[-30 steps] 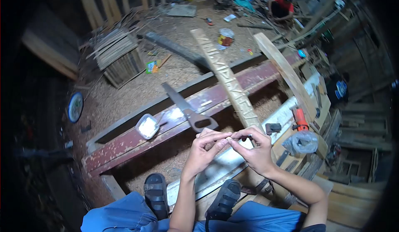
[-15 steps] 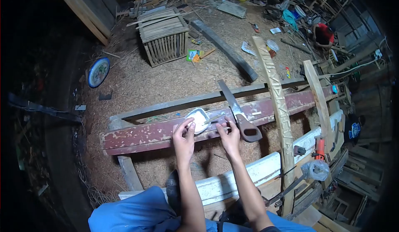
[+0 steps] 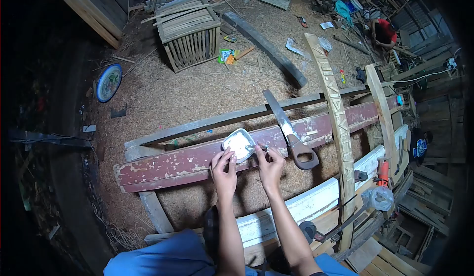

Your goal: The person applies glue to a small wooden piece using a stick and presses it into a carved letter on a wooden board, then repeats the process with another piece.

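The tub (image 3: 237, 141) of white stuff sits on the red plank (image 3: 163, 166), within easy reach; the left hand (image 3: 224, 172) is at its near rim, perhaps steadying it, grip unclear; the right hand (image 3: 270, 166) pinches a stick (image 3: 251, 148), apparently for fine control.

The wooden surface (image 3: 173, 165) is shedding matt maroon paint in flakes. The saw (image 3: 286, 127) is showing smooth metal and a brown handle. The tub (image 3: 230, 134) is looking plastic; the carved board (image 3: 335, 113) is showing bare, grooved wood.
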Motion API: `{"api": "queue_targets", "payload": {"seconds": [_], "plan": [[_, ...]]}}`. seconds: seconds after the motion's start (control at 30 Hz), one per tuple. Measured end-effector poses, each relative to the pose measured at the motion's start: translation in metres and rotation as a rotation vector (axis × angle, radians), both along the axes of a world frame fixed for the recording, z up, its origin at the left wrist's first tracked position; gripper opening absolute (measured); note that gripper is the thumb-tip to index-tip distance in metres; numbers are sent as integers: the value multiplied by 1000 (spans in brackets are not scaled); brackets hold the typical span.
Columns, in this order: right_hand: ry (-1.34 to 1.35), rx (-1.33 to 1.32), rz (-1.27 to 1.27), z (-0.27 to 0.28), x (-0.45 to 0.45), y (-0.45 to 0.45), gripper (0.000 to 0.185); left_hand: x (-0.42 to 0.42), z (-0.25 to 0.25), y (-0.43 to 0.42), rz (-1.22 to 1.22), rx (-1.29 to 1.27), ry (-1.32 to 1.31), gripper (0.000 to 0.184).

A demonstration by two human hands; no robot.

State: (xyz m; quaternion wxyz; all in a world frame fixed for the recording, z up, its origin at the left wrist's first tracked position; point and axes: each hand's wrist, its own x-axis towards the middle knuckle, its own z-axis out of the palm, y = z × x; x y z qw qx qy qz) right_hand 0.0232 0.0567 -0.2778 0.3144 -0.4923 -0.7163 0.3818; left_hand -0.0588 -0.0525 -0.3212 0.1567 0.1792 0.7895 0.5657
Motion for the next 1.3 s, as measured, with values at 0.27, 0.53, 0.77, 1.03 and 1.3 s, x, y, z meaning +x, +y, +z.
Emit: {"api": "queue_targets", "payload": {"seconds": [0.27,0.53,0.77,1.03,1.3], "plan": [[-49,64,173,-9,-12,-8,23,0,3,-1,55,24,-12,21],[39,100,153,-17,-14,-10,20,-4,12,-2,86,80,25,20],[230,-141,2,13,5,4,15,6,18,7,157,254,-177,23],[605,-310,-40,80,24,12,15,27,66,23,99,421,-253,26],[1049,-282,-5,185,90,31,13,70,182,41,-156,670,-317,24]]}}
